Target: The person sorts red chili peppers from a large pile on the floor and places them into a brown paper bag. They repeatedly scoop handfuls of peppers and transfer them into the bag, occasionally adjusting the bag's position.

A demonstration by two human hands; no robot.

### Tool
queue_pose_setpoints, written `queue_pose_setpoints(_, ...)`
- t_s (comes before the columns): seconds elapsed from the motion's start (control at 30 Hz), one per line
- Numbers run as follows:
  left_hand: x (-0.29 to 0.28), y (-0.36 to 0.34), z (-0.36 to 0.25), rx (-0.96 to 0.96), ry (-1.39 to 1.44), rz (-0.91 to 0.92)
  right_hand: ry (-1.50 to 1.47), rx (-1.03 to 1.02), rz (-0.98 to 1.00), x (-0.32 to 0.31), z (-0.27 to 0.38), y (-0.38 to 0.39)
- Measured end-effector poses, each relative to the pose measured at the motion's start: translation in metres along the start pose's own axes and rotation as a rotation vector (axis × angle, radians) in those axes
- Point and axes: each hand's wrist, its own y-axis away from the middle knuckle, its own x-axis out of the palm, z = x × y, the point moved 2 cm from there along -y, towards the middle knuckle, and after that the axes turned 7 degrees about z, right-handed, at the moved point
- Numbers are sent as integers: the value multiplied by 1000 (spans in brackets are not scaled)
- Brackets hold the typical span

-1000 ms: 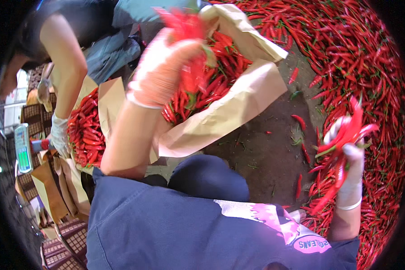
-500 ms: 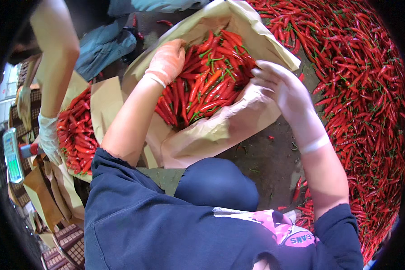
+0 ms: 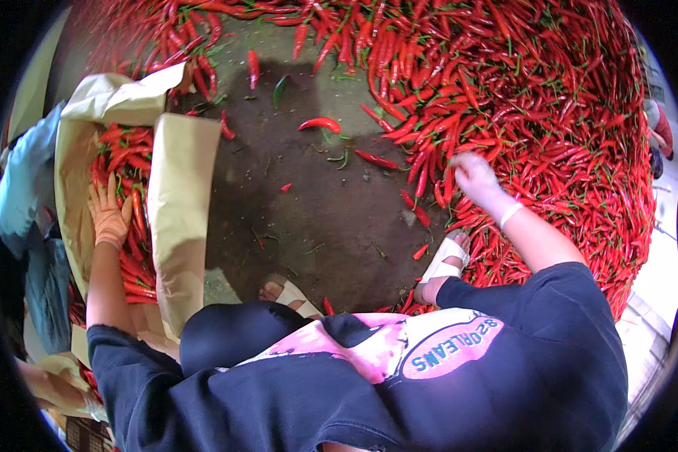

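Observation:
My left hand, in a thin glove that looks orange, lies with fingers spread on the red chillies inside a paper-lined box. The brown lining paper stands up around them, with a broad flap on the right side. At the near edge of a large heap of red chillies, my right hand is pale-gloved, with its fingers curled down. Its fingertips are slightly blurred, and what they hold, if anything, cannot be made out. Several chillies lie just below and beside it.
Loose chillies, such as a bent red one and a dark green one, lie on the dark floor. My sandalled foot touches the heap's edge. Another person's blue-clad leg is beside the box; their gloved hand shows lower left.
My view has turned right, so the box now sits at the left. My right hand has left the box's paper edge for the heap. My left hand has opened flat on the chillies.

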Motion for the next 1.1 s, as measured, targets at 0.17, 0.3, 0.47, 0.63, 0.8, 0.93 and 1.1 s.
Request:
queue_pose_setpoints(0.17, -143, 6, -32, -165, 101, 543, -75, 493, -115, 22, -62, -107)
queue_pose_setpoints(0.3, -219, 11, -47, -14, 312, -56, -52, 545, -246, 54, 82, -129)
queue_pose_setpoints(0.47, -315, 26, -269, 638, 471, -418, 12, -218, -16, 82, 112, -93)
queue_pose_setpoints(0.63, -236, 34, -371, 772, 213, 246, 304, -227, 124, 50, 90, -49)
queue_pose_setpoints(0.8, -162, 27, -421, 668, 469, 238, 229, -138, 74, 58, 52, 23)
queue_pose_setpoints(0.93, -160, 8, -463, 561, 494, 297, -81, -59, 32, 56, 73, 17)
queue_pose_setpoints(1.1, -145, -19, -467, 553, 483, 531, -127, 410, 73, 56, 124, -80)
